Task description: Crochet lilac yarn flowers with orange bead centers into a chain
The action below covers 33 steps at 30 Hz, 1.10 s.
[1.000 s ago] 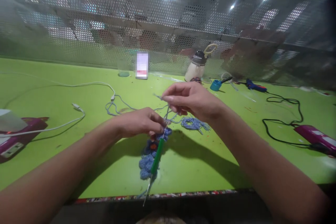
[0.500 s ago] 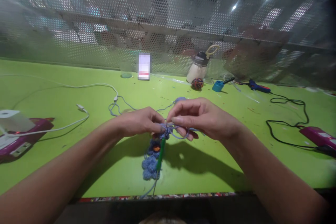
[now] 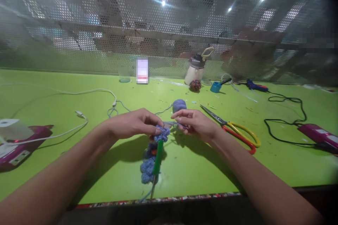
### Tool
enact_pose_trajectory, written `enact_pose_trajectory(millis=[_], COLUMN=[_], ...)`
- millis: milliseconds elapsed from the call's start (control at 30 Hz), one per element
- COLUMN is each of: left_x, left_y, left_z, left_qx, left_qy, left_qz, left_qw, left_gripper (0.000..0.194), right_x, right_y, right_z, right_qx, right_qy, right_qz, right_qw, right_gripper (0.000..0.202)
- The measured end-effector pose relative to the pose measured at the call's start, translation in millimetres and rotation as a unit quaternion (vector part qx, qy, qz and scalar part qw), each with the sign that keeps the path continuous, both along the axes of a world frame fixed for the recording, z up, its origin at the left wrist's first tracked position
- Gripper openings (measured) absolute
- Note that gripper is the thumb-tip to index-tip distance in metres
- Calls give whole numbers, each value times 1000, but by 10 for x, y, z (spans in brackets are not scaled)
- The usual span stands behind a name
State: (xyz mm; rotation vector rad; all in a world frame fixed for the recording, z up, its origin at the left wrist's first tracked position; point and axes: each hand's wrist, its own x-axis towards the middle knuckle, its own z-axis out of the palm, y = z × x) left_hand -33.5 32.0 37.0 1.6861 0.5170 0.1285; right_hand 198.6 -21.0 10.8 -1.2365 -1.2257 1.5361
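Near the table's front, my left hand (image 3: 134, 124) pinches a blue crocheted flower (image 3: 162, 134) between thumb and fingers. A green-handled crochet hook (image 3: 158, 158) points down below the flower, its lower metal end reaching the table edge. My right hand (image 3: 194, 122) is on the other side, its fingers curled on blue yarn (image 3: 173, 124) that runs to the flower. Two more flowers lie under the hook: a blue one (image 3: 148, 171) and one with an orange centre (image 3: 153, 151), partly hidden. A ball of blue yarn (image 3: 179, 105) sits just beyond my right hand.
Large scissors (image 3: 229, 124) with red and yellow handles lie beside my right forearm. Farther back are a bottle (image 3: 194, 70), a multicoloured yarn ball (image 3: 195, 85), a phone (image 3: 142, 71) and a glue gun (image 3: 256, 86). Power strips (image 3: 18, 149) and cables lie at both sides.
My right hand has moved down and slightly away from the flower, drawing the yarn. The scissors and blue yarn ball, hidden before, now show. The view has tilted up slightly.
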Motion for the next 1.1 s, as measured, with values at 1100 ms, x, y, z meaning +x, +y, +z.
enact_pose_trajectory(millis=[1100], left_x=[-26], left_y=[-79], left_z=[-84], left_qx=[-126], left_qy=[-93], left_qz=[105], left_qw=[982], left_gripper=[12], right_x=[-476], right_y=[-591], right_z=[-76], right_qx=[172], right_qy=[-146], right_qz=[121], right_qw=[967], right_gripper=[40])
